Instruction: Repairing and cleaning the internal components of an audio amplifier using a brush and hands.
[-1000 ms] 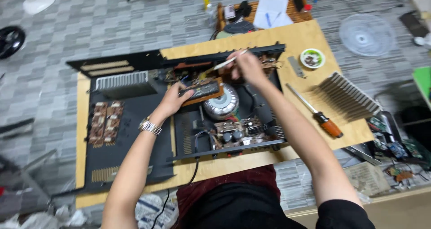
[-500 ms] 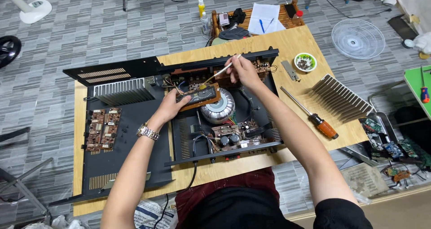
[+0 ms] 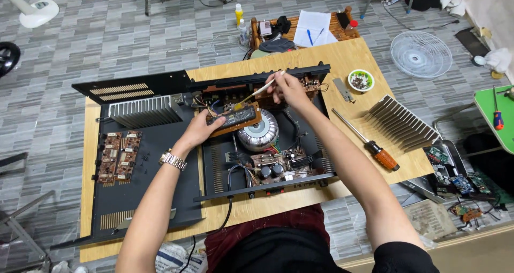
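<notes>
Brown circuit board (image 3: 234, 119) sits tilted inside our open black metal box (image 3: 262, 139) on the wooden surface (image 3: 342, 64). Our left hand (image 3: 201, 129) grips its edge. Our right hand (image 3: 286, 86) pinches a thin brush (image 3: 256, 93) over it.

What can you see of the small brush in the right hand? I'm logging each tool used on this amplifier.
The brush is slim, with a pale, wood-like handle and a yellowish tip. The right hand pinches its upper end; it slants down-left, tip at the top edge of the circuit board that the left hand steadies inside the open chassis.
</notes>
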